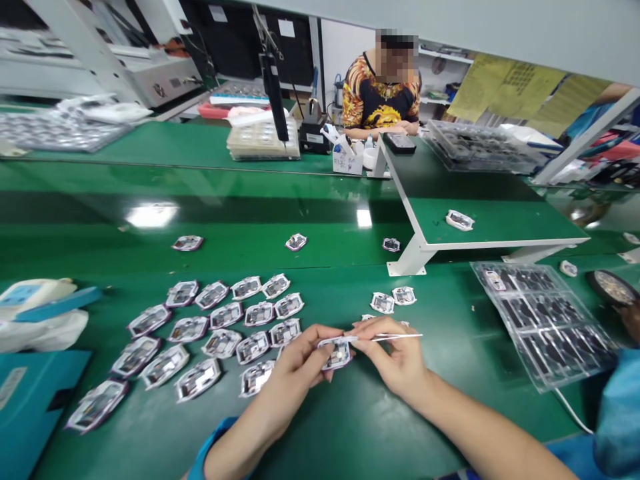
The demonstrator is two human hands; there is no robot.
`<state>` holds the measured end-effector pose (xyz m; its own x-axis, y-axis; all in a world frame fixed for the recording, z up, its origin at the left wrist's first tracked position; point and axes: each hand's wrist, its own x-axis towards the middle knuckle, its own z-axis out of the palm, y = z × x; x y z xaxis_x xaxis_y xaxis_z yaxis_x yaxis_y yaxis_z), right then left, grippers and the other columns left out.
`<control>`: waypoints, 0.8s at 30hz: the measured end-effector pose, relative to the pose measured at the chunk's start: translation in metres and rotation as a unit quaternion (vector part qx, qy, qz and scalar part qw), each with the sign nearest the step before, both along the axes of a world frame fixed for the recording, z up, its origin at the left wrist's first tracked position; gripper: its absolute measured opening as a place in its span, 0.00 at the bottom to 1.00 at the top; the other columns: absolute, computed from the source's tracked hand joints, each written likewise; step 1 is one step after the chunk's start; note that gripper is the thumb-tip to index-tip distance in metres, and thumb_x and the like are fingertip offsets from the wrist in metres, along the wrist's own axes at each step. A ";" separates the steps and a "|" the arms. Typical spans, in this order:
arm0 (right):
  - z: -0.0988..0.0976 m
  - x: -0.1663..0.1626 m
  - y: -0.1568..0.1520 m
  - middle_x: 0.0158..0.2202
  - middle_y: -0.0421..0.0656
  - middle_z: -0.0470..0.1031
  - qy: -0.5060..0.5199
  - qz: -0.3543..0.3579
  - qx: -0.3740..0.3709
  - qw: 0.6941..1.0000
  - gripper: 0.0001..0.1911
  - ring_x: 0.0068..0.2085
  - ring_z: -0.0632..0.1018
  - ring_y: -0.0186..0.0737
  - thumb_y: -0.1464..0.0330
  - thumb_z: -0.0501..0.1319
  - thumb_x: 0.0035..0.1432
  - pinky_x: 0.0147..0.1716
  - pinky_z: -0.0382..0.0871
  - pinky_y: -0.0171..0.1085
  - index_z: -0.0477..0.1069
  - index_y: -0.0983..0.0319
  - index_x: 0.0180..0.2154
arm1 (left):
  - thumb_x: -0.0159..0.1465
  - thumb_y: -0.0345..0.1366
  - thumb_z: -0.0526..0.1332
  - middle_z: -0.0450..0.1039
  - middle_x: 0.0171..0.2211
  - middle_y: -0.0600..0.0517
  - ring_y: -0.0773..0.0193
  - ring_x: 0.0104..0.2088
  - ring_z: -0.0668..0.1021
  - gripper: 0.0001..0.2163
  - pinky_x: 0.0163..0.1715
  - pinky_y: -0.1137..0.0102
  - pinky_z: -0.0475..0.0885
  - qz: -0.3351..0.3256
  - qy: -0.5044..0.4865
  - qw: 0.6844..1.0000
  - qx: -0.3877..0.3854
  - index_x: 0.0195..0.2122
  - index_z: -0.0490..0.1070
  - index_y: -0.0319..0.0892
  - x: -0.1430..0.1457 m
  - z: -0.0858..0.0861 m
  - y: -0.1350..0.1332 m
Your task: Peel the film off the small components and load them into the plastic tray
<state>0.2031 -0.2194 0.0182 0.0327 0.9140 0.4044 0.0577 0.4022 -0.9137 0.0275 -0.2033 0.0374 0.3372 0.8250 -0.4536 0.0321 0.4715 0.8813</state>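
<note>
On my feed the green bench [320,280] carries a clear tray [547,320] toward its right edge and rows of small modules [220,327] left of centre, which I judge the finished share, with few loose ones left. Near the front edge, my left hand [295,367] pinches one module [337,352] while my right hand [395,357] squeezes thin tweezers [397,337] against it.

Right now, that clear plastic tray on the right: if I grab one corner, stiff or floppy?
Probably floppy: the clear tray looks like thin formed film lying flat on the green bench. Likely light, so a push should slide it on that glossy surface. Its pockets hold small parts, which tilting might spill.
</note>
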 end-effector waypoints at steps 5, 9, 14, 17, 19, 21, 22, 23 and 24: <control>0.000 0.000 -0.002 0.36 0.44 0.84 -0.012 0.005 0.034 0.999 0.07 0.39 0.84 0.41 0.76 0.66 0.58 0.44 0.79 0.43 0.77 0.58 0.37 | 0.56 0.44 0.65 0.71 0.28 0.56 0.67 0.28 0.69 0.11 0.27 0.74 0.65 0.028 -0.011 1.000 -0.002 0.34 0.74 0.43 0.002 0.001 0.002; 0.000 -0.002 -0.002 0.36 0.44 0.84 0.004 -0.009 0.025 1.000 0.06 0.38 0.84 0.42 0.74 0.67 0.58 0.40 0.80 0.40 0.77 0.58 0.37 | 0.58 0.45 0.63 0.68 0.26 0.57 0.68 0.26 0.67 0.11 0.26 0.74 0.61 0.014 -0.030 0.999 -0.003 0.35 0.74 0.42 0.001 -0.003 0.004; -0.002 0.000 -0.001 0.34 0.44 0.84 -0.005 -0.015 0.037 0.999 0.05 0.37 0.84 0.42 0.74 0.67 0.57 0.44 0.80 0.42 0.78 0.59 0.35 | 0.58 0.39 0.65 0.70 0.33 0.55 0.66 0.31 0.70 0.13 0.31 0.72 0.63 -0.045 -0.075 0.994 0.068 0.43 0.70 0.43 -0.001 -0.008 0.002; -0.004 0.003 -0.001 0.34 0.42 0.84 -0.011 -0.016 0.027 0.999 0.08 0.38 0.85 0.41 0.76 0.66 0.56 0.44 0.80 0.39 0.78 0.58 0.35 | 0.54 0.33 0.67 0.69 0.36 0.55 0.65 0.35 0.71 0.18 0.35 0.70 0.64 -0.074 -0.113 0.984 0.115 0.45 0.64 0.44 -0.001 -0.011 -0.002; -0.005 0.004 -0.001 0.35 0.42 0.84 -0.017 -0.010 0.028 0.999 0.08 0.38 0.85 0.41 0.76 0.66 0.56 0.44 0.80 0.37 0.78 0.57 0.36 | 0.55 0.31 0.65 0.67 0.33 0.57 0.65 0.32 0.70 0.16 0.32 0.71 0.63 -0.076 -0.082 0.985 0.135 0.43 0.63 0.44 -0.005 -0.011 -0.006; -0.005 0.005 -0.001 0.35 0.42 0.84 -0.021 -0.008 0.033 0.999 0.09 0.38 0.85 0.40 0.76 0.66 0.56 0.44 0.80 0.35 0.78 0.57 0.36 | 0.57 0.30 0.64 0.66 0.32 0.57 0.66 0.31 0.70 0.13 0.31 0.71 0.63 -0.073 -0.014 0.983 0.167 0.42 0.65 0.44 -0.014 -0.009 -0.011; -0.005 0.005 -0.002 0.35 0.42 0.84 -0.022 -0.009 0.035 0.999 0.08 0.38 0.85 0.40 0.76 0.66 0.56 0.43 0.80 0.34 0.77 0.57 0.36 | 0.58 0.30 0.64 0.67 0.32 0.57 0.65 0.32 0.70 0.12 0.31 0.71 0.63 -0.067 0.024 0.980 0.186 0.42 0.67 0.44 -0.022 -0.007 -0.014; -0.005 0.005 -0.003 0.35 0.42 0.84 -0.024 -0.010 0.037 0.999 0.08 0.38 0.85 0.40 0.76 0.66 0.56 0.43 0.80 0.33 0.77 0.57 0.35 | 0.59 0.31 0.64 0.68 0.34 0.56 0.64 0.33 0.71 0.11 0.33 0.71 0.64 -0.058 0.061 0.976 0.203 0.42 0.68 0.45 -0.031 -0.006 -0.018; -0.006 0.006 -0.003 0.35 0.42 0.84 -0.028 -0.011 0.038 0.999 0.08 0.38 0.85 0.40 0.76 0.65 0.56 0.42 0.80 0.33 0.77 0.57 0.35 | 0.60 0.33 0.63 0.70 0.35 0.55 0.63 0.34 0.72 0.10 0.34 0.70 0.66 -0.044 0.095 0.970 0.219 0.43 0.68 0.45 -0.043 -0.005 -0.022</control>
<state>0.2086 -0.2228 0.0125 0.0279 0.8798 0.4746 0.1181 0.4685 -0.8755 -0.0155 -0.2254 0.0325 0.3589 0.9248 -0.1265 0.2366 0.0410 0.9708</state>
